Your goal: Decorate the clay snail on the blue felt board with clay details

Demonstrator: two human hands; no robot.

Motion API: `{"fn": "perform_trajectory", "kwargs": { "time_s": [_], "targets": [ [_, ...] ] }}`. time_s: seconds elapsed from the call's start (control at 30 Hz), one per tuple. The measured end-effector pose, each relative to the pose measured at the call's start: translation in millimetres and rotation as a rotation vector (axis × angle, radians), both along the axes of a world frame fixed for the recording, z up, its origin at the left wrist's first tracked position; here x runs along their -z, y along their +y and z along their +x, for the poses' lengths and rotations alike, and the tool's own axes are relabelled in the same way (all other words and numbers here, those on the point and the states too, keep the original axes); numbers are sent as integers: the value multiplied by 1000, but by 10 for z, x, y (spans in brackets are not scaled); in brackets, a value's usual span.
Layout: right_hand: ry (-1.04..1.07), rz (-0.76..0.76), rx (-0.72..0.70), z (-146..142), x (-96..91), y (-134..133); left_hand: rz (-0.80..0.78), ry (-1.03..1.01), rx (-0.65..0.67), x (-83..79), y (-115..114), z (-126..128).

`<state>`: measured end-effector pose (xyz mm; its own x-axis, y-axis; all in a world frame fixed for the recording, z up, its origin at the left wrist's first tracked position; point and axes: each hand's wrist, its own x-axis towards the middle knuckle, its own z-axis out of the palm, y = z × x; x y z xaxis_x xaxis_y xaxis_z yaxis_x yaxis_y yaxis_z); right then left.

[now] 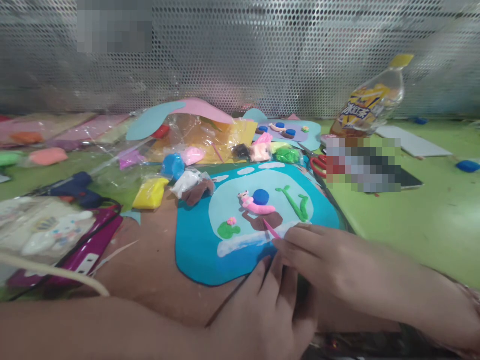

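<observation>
My right hand [330, 262] pinches a pink pointed modelling tool [272, 230]. Its tip meets a flat brown clay piece [268, 221] on a blue foam sheet [195, 262] with a pale blue centre. Just above the brown piece lies a pink clay snail body [258, 206] with a small face and a round blue shell [261, 197]. Green clay stems [298, 204] are at the right, a green leaf [226, 230] with a pink flower at the left, and a white strip below. Fingers apart, my left hand [262, 310] rests at the sheet's near edge.
Several bagged clay lumps, such as a yellow packet [150, 193], lie behind and left. Red-handled scissors [318, 166] and a tilted drink bottle [369, 102] stand right of them. A blue glue gun [77, 187] and a purple case [99, 235] lie left. Perforated metal [225, 55] closes the back.
</observation>
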<state>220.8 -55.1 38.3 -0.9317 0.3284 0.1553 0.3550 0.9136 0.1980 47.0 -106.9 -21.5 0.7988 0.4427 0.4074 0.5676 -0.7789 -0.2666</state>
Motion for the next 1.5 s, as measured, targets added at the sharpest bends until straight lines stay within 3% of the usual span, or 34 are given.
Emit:
{"fn": "perform_trajectory", "kwargs": {
  "time_s": [0.87, 1.07, 1.23, 1.5],
  "targets": [
    [-66, -65, 13, -33, -25, -56, -33, 56, 4, -39, 10, 6],
    [53, -103, 1, -15, -50, -42, -38, 57, 13, -21, 2, 10],
    [124, -50, 7, 32, -53, 26, -47, 63, 15, -42, 19, -10],
    [183, -168, 52, 34, -28, 136, -3, -6, 29, -24, 16, -28]
  ]
}}
